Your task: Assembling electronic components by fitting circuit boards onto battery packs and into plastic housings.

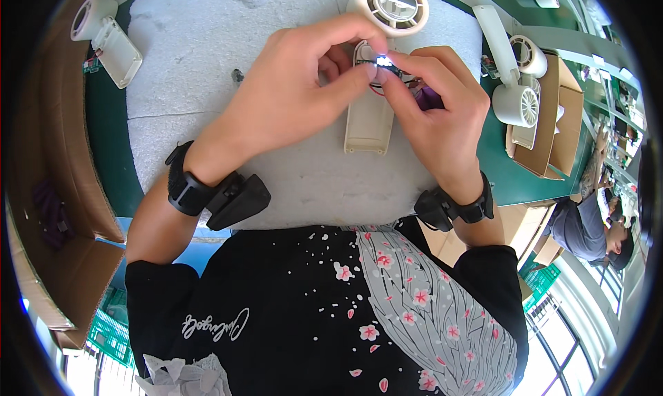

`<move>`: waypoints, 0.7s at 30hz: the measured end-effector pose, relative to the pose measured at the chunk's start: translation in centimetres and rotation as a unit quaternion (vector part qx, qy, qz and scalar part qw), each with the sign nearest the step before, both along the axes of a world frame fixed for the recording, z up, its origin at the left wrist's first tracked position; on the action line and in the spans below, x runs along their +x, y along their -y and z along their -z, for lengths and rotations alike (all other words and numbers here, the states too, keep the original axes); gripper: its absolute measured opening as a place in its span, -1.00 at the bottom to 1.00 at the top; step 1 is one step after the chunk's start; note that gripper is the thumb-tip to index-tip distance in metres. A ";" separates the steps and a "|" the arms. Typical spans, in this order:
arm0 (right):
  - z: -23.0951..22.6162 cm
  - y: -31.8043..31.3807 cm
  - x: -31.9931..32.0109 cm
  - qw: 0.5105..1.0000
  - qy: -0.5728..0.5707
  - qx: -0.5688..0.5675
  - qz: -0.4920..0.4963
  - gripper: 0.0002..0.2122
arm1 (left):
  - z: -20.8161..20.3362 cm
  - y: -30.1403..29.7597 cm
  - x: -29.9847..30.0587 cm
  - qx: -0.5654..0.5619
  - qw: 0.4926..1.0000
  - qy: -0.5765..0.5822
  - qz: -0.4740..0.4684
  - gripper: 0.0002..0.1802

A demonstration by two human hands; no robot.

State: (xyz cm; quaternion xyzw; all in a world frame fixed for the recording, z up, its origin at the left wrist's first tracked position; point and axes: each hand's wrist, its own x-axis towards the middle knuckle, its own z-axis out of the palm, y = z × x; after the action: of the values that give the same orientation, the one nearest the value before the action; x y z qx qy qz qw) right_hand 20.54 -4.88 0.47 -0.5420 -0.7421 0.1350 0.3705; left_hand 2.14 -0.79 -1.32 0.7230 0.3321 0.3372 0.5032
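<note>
Between the fingertips of both my hands is a small dark circuit board with a bright white light glowing on it. My left hand pinches it from the left, thumb and forefinger nearly meeting. From the right, my right hand pinches it too, and a purple cylindrical battery shows under its curled fingers. Thin red and black wires hang below the board. Beneath them lies the open cream handle shell of a handheld fan, its round grilled head pointing away from me.
White foam covers the green table. Open-handled fans stand at left and right. A cardboard box sits at right; another, at left, holds purple batteries. Another person is at far right.
</note>
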 end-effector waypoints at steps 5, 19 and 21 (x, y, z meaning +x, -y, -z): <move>-0.9 -1.1 0.3 0.991 -0.043 -0.125 0.022 -0.73 | -0.6 -1.7 -0.4 0.076 0.997 -0.021 0.003 -0.75; -7.3 -1.9 5.2 0.871 -0.283 -0.397 -0.055 -0.60 | -4.3 -5.0 0.9 0.049 0.996 -0.021 0.066 -0.65; -8.2 -2.4 5.6 0.839 -0.302 -0.453 -0.016 -0.64 | -5.2 -5.3 1.3 -0.015 0.998 -0.044 0.043 -0.65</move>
State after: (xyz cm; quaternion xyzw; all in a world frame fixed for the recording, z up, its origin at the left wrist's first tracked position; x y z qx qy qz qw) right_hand 26.17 -2.48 8.64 -0.5696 -0.4580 0.6192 0.2871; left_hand 3.40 4.47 3.83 0.7433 0.3278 0.2780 0.5127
